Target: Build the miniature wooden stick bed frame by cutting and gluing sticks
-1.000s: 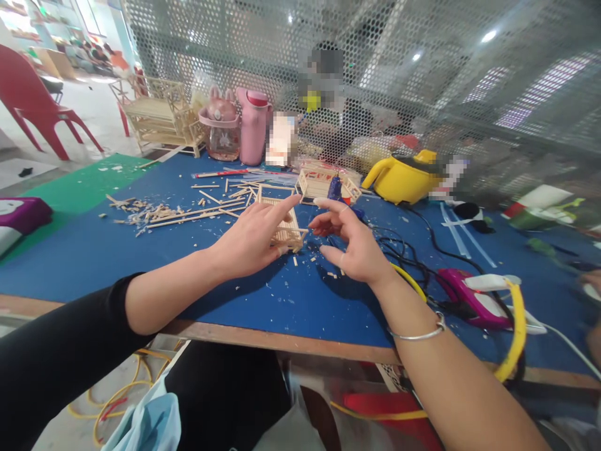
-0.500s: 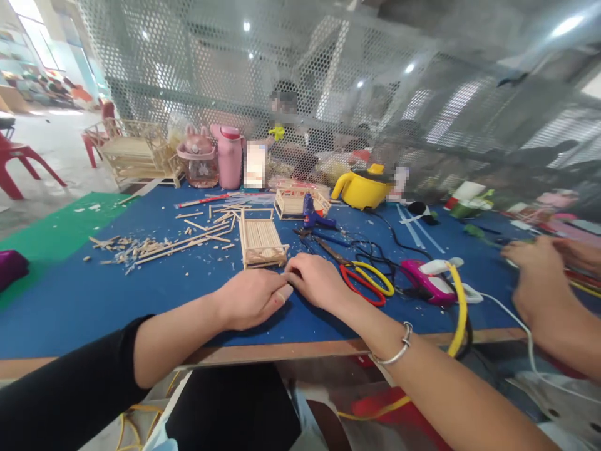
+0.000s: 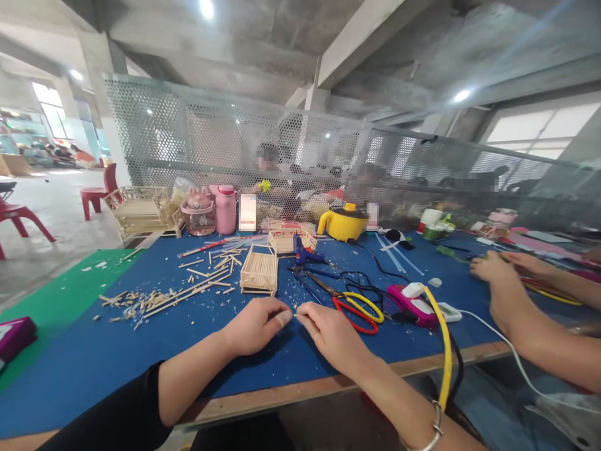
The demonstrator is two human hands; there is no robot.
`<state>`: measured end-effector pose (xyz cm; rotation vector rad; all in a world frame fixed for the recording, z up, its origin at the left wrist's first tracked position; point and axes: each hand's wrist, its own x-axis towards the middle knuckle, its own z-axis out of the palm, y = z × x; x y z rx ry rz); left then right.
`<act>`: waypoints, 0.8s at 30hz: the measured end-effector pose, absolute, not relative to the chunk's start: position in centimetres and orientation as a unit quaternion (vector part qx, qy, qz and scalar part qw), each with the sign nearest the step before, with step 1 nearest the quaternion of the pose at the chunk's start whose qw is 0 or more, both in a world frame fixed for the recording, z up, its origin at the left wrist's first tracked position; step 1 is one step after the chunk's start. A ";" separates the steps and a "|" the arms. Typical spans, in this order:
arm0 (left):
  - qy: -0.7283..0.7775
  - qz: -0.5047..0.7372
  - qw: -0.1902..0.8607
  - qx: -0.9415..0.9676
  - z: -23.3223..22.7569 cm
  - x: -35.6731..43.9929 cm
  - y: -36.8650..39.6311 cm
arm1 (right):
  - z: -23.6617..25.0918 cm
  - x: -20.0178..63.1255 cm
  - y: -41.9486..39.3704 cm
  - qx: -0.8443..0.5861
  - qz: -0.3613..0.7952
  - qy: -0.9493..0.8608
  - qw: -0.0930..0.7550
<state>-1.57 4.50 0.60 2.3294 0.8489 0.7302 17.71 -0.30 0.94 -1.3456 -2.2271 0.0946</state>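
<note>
Fingertips of both hands meet low on the near middle of the blue bench (image 3: 141, 351). The left hand (image 3: 256, 326) lies knuckles up on the mat, fingers curled, its fingertip pressed toward the right hand (image 3: 331, 332), whose thumb and forefinger come to a narrow pinch at the same spot. Whether a small scrap sits between the two grips is too small to tell; neither holds anything that can be made out. A metal bracelet (image 3: 429, 432) circles the right wrist at the near edge, and a black sleeve (image 3: 117, 419) covers the left forearm.

Just beyond the hands, toward the far side, stands a small stick-built crate (image 3: 259, 270), upright and apart from them. Left of it loose wooden sticks (image 3: 183, 294) and chips are scattered over the mat. Right of the hands lie scissors with red and yellow loops (image 3: 357, 307), a blue glue gun (image 3: 303, 250) farther off, tangled black cables, and a pink and white tool (image 3: 416, 304) with a yellow cord. A yellow kettle (image 3: 345, 222), a pink bottle (image 3: 226, 210) and a larger stick model (image 3: 141, 213) stand along the far edge by the mesh screen. At the far right another person's hand (image 3: 493, 269) rests on the bench.
</note>
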 end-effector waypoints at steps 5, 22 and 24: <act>0.316 0.278 0.388 0.820 0.7 -1.6 4.0 | 0.7 16.5 0.5 -0.454 0.006 -0.842 0.291; 0.295 0.308 0.510 0.747 0.4 -2.1 4.4 | 2.7 26.4 1.6 -0.716 -0.020 -0.688 0.120; 0.298 0.311 0.487 0.760 0.6 -2.0 4.3 | 3.0 25.5 1.9 -0.700 -0.027 -0.704 0.114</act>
